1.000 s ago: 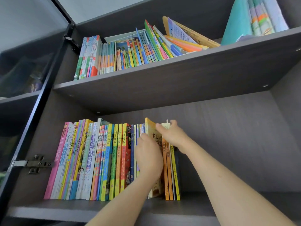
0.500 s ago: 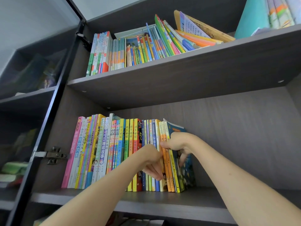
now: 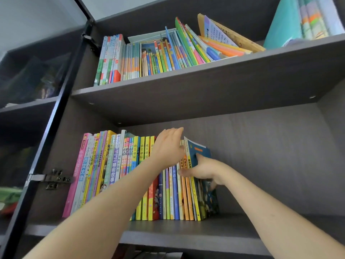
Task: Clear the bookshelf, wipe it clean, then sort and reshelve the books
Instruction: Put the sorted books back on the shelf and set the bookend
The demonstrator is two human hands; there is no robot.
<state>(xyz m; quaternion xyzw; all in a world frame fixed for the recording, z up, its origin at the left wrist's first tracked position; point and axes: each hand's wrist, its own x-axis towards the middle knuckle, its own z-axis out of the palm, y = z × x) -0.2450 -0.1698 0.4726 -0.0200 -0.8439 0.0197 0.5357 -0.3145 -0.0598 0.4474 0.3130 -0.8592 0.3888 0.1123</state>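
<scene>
Head view — right hand [image 3: 204, 171] pinches a slim, rectangular blue paperback [image 3: 201, 151].

I observe a dark lower shelf [image 3: 242, 228] bearing an upright row of books [image 3: 112, 161]; the upper shelf [image 3: 205, 85] bears another row [image 3: 130, 58], partly leaning.

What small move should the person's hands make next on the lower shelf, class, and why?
Probably press the blue book left against the row: it splays at the row's right end, the right hand grips it, and the left hand lies flat over neighbouring tops.
</scene>
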